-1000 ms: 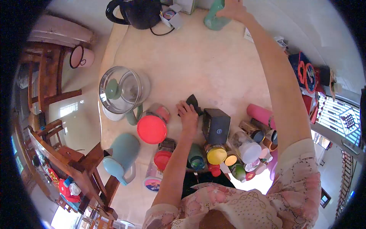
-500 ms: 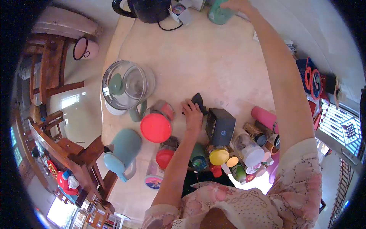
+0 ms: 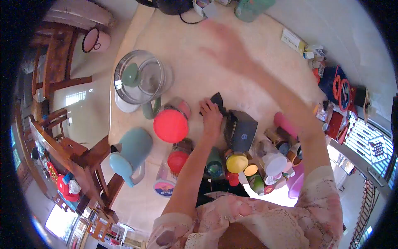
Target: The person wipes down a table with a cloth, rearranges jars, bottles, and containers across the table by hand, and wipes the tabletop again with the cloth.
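My left hand (image 3: 211,115) rests on the table with its fingers over a bunched black cloth (image 3: 217,101). Just right of it stands a black box (image 3: 241,131). My right hand (image 3: 230,50), smeared by motion, hangs over the far middle of the table, thumb and fingers apart and nothing visible between them. Beyond it, a green translucent jar (image 3: 251,10) stands at the far edge. To the left of my left hand are a red-lidded jar (image 3: 171,125) and a clear glass pot (image 3: 166,79) with a green-knobbed lid.
A light blue jug (image 3: 134,149) stands at the left edge. Several jars and bottles crowd the near side, among them a yellow-lidded jar (image 3: 237,163) and a pink bottle (image 3: 285,124). A dark kettle (image 3: 174,5) is at the far end, and a yellow-white box (image 3: 293,40) lies along the right edge.
My right hand has let go of the green jar and moved back toward me and left. My left hand stays on the black cloth. The view has shifted slightly.
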Tool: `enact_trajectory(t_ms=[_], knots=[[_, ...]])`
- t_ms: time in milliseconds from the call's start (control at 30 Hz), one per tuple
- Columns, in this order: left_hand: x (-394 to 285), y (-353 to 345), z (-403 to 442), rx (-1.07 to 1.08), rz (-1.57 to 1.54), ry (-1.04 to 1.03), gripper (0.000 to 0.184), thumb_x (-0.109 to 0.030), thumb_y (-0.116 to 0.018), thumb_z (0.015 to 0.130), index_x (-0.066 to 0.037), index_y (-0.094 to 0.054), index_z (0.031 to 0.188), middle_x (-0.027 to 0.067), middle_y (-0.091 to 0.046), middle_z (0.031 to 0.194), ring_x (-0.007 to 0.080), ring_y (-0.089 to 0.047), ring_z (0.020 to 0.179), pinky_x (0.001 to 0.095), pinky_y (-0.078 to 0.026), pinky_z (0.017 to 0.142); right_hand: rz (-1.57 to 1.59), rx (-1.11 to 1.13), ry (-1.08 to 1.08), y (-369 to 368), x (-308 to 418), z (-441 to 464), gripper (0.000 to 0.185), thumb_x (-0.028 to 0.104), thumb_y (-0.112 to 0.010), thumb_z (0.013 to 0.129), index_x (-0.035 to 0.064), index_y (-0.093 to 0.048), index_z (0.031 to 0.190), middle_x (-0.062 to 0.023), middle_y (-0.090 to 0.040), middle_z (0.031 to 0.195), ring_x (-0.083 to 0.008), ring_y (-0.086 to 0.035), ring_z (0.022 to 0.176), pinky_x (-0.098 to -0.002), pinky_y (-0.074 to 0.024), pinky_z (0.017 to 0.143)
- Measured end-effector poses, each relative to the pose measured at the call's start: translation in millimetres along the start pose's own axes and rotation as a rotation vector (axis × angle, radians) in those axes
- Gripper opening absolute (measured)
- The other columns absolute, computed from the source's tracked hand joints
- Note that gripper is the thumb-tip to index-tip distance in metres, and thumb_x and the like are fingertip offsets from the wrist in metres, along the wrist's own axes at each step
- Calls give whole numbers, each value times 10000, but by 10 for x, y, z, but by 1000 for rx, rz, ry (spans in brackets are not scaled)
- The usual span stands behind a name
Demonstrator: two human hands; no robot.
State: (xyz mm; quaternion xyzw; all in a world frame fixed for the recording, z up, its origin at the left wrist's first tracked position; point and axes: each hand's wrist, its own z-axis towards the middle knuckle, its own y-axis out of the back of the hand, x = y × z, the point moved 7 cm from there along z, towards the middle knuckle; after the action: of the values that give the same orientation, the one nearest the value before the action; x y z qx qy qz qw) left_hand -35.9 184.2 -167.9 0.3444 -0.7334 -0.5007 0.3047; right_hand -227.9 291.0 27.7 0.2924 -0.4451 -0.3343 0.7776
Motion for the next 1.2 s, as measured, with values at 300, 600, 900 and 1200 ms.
enact_trajectory(t_ms=[300,600,900,1200], knots=[[38,-99,41,48,-171,-19,404,-131,-476,848,-29,-463,1239,287,-321,1336,502,-335,1180,568,-288,995,48,490,-93,-766,1845,-959,808,422,-748,608,126,-414,1281,-208,-313,1312,-406,-373,1128,-543,-369,874],[-25,-245,40,-93,-25,-37,372,-134,-499,860,-41,-480,1220,254,-362,1307,468,-372,1157,509,-362,945,-12,409,-226,-796,1817,-1008,867,347,-794,545,94,-398,1274,-223,-326,1282,-403,-412,1088,-520,-407,847],[-40,-506,65,-88,-120,-46,375,-135,-481,843,-22,-468,1200,285,-317,1324,480,-363,1160,533,-375,925,39,154,-665,797,500,-698,886,320,-751,558,68,-333,1297,-231,-377,1233,-398,-398,1160,-448,-395,954],[-38,-341,91,-119,-110,17,328,-97,-491,830,20,-498,1137,320,-314,1306,523,-351,1170,530,-396,908,-260,-150,-872,1431,-1892,-733,992,480,-755,521,0,-352,1291,-272,-391,1213,-392,-427,1128,-408,-390,959]])
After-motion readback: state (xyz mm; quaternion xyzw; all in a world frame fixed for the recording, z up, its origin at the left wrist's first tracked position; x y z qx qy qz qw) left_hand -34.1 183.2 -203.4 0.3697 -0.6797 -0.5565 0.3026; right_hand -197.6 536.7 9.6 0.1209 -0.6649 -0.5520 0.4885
